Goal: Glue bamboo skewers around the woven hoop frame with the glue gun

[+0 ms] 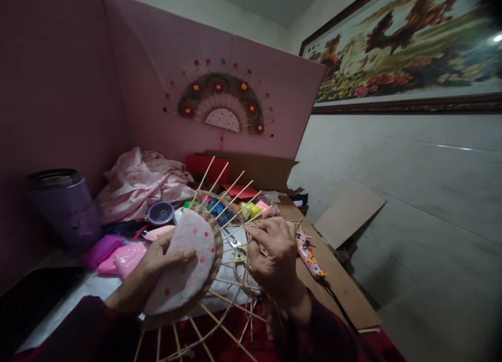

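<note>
Head cam: purple tumbler [66,215] at left (can't see inside), shiny packets [131,257] of pink stuff beside it. Left hand [162,260] grips the half-round fan [192,257] above the white sheet [90,291], long axis slanting lower-left to upper-right, sticks [234,197] splaying up-right round to the bottom. Right hand [274,249]'s curled at them, grip unclear.

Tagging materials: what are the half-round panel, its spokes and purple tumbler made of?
Panel: probably cloth-covered, matte; soft-looking, spotted print. Spokes: likely bamboo or wood, matte; pale, thin, straight. Purple tumbler: coated metal or plastic, unclear; smooth, faint sheen.
</note>
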Demonstrator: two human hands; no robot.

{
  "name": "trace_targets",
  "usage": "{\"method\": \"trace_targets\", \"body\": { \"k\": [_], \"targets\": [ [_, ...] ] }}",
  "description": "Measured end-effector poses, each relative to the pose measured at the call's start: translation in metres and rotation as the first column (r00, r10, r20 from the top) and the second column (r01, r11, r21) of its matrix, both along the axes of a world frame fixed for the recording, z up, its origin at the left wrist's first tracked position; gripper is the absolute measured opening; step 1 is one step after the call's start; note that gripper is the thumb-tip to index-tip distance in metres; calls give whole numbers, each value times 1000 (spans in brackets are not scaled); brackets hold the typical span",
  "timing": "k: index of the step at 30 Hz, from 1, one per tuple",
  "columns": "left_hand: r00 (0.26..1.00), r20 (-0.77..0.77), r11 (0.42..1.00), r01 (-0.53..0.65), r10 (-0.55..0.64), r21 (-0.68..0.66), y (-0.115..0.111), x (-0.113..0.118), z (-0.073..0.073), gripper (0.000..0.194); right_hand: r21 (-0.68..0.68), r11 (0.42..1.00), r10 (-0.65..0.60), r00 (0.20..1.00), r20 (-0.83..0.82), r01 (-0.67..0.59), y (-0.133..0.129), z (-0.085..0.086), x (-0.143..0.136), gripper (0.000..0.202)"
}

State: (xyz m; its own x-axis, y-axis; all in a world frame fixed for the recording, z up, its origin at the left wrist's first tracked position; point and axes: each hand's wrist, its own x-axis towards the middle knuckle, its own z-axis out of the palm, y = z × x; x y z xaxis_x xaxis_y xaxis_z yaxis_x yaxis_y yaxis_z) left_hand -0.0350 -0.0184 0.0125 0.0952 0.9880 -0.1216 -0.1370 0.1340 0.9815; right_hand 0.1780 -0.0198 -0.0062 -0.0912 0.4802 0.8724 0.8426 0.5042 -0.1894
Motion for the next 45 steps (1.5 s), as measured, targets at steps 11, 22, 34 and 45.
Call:
{"method": "trace_targets", "body": {
  "k": [11,22,34,45],
  "targets": [
    [998,66,1000,21,-22,9,1,-1,-4,35,-20,999,-42,987,153,46,1,-1,0,32],
    [1000,5,998,29,-29,-56,4,-3,-7,38,-35,998,50,999,-13,-50,3,1,2,32],
    [999,21,999,44,-44,-32,3,-2,-5,37,-60,998,-9,994,112,16,3,0,0,29],
    [1000,15,996,20,-19,-92,3,-1,-5,43,-66,995,75,995,-72,-79,2,1,5,31]
  ]
}}
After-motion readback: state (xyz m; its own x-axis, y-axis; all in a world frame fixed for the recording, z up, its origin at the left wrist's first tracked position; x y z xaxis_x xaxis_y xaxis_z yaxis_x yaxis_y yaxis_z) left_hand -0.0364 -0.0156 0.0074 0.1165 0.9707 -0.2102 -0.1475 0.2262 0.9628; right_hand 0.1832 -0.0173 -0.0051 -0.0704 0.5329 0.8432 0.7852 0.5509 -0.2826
